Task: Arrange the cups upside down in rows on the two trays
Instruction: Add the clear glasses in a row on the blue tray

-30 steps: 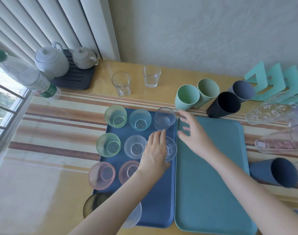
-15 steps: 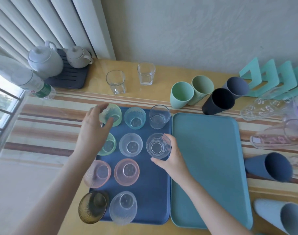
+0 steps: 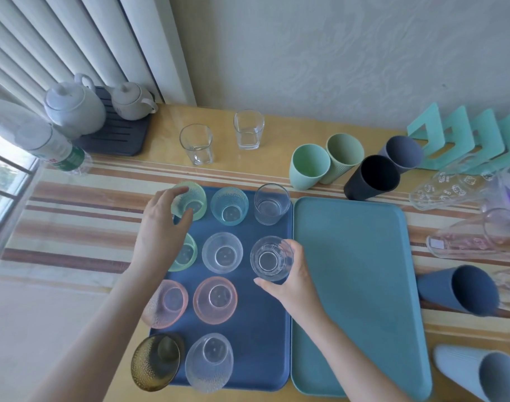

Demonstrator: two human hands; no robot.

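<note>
The dark blue tray (image 3: 262, 329) holds several upturned glass cups in rows. My right hand (image 3: 291, 280) grips a clear glass (image 3: 269, 258) in the tray's right column, second row. My left hand (image 3: 161, 227) hovers with spread fingers over the left column, beside a green textured cup (image 3: 194, 200) and partly hiding another green cup (image 3: 187, 253). The teal tray (image 3: 355, 285) lies alongside on the right with nothing on it. Two clear glasses (image 3: 196, 143) (image 3: 248, 129) stand upright behind the trays.
Green, dark and grey plastic cups (image 3: 307, 166) (image 3: 372, 177) lie tipped behind the teal tray; blue ones (image 3: 462, 290) (image 3: 480, 372) lie at right beside clear pitchers (image 3: 465, 239). Two white teapots (image 3: 74, 105) and a water bottle (image 3: 36, 134) occupy the far left.
My left hand let go of the clear glass and swung left over the green cups. My right hand came down from the tray's far edge and took hold of that glass.
</note>
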